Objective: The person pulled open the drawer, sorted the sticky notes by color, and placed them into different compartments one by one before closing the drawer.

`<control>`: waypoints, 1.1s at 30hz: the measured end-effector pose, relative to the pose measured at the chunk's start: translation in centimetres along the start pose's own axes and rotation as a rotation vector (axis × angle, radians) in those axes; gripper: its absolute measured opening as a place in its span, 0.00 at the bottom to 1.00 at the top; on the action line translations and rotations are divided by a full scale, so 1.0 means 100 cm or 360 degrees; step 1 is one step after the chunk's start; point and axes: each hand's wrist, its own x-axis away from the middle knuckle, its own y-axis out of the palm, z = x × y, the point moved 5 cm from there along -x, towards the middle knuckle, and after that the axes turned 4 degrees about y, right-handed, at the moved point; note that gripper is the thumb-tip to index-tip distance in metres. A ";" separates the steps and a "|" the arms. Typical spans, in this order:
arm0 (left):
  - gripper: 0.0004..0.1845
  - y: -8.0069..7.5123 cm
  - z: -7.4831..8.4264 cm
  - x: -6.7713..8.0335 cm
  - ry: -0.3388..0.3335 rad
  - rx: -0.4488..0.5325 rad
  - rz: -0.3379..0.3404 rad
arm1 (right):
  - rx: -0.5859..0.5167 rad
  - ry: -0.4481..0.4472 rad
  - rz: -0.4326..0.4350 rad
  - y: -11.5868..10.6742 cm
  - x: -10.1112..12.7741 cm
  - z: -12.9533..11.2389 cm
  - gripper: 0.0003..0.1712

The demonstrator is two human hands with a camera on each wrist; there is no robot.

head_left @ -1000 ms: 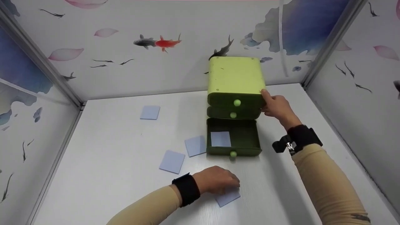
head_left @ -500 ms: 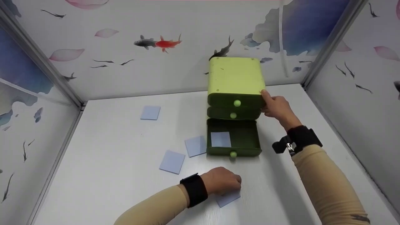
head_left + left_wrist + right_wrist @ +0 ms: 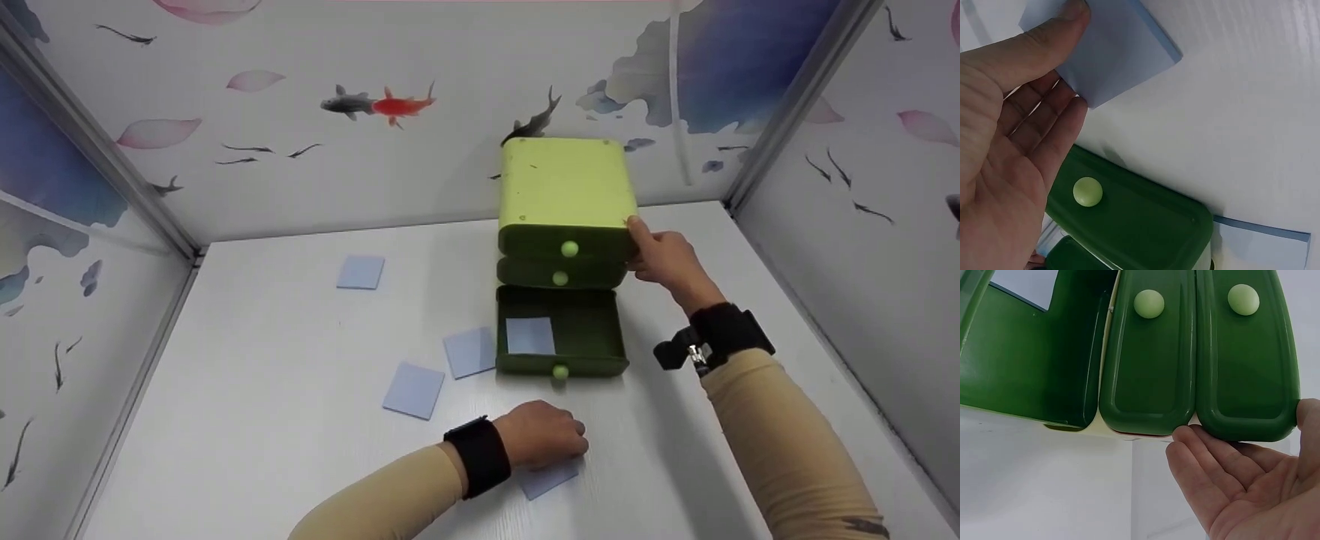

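A lime-green mini drawer cabinet (image 3: 566, 180) with dark green drawers stands at the back. Its bottom drawer (image 3: 600, 334) is pulled out, and a flat blue square (image 3: 530, 335) lies inside on the left. My right hand (image 3: 667, 259) holds the cabinet's front right corner, thumb near the top edge and fingers against the side. Nearer the front, my left hand (image 3: 541, 435) is at another flat blue square (image 3: 553, 481) on the table. In the left wrist view the thumb lies on that square's (image 3: 1117, 53) face, with fingers at its edge; the index finger is hidden.
Two flat blue squares lie left of the drawer: a nearer blue square (image 3: 413, 390), and a second blue square (image 3: 470, 352) close against the drawer's side. A further blue square (image 3: 361, 271) lies at the back left. Patterned walls enclose the white table (image 3: 285, 360).
My left hand and wrist have shifted a little to the right over the front blue square, which has barely moved. My right hand stays on the cabinet.
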 end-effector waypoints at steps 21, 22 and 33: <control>0.07 -0.005 0.001 0.004 -0.0061 0.0016 0.0018 | -0.0011 0.0027 -0.0030 0.000 0.000 0.001 0.55; 0.07 -0.005 0.001 0.003 -0.0059 0.0012 0.0018 | -0.0014 0.0023 -0.0036 0.001 0.000 0.001 0.55; 0.09 -0.004 -0.001 0.000 -0.0009 0.0048 0.0089 | -0.0007 0.0013 -0.0010 0.001 0.000 0.001 0.53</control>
